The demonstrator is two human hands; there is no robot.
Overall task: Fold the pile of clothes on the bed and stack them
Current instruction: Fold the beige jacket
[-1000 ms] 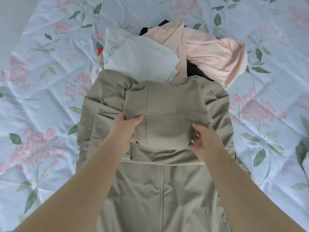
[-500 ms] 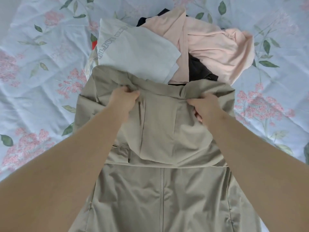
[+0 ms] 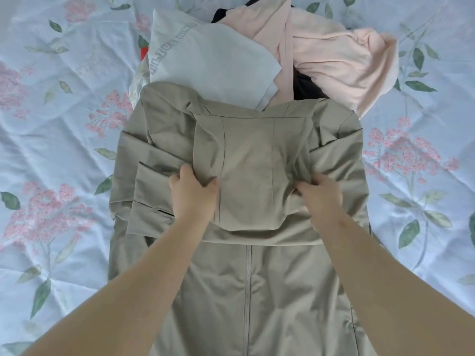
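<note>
A beige jacket (image 3: 246, 291) lies spread on the bed in the middle, its back seam running toward me. Its hood (image 3: 248, 170) is folded down flat over the back, and the sleeves are folded in at both sides. My left hand (image 3: 192, 194) grips the hood's left edge, thumb on top of the cloth. My right hand (image 3: 318, 195) grips the hood's right edge, fingers tucked under the fabric. Behind the jacket lies the pile: a white garment with grey lettering (image 3: 210, 62), a pale pink garment (image 3: 341, 62) and a dark garment (image 3: 305, 88) under it.
The bed is covered by a pale blue sheet with pink flowers and green leaves (image 3: 59, 140), open on both sides of the jacket. A small red patch (image 3: 144, 52) shows at the white garment's left edge.
Both hands were up at the jacket's collar half a second ago. They have come back toward me and now hold the hood's lower side edges, with the hood lying flat.
</note>
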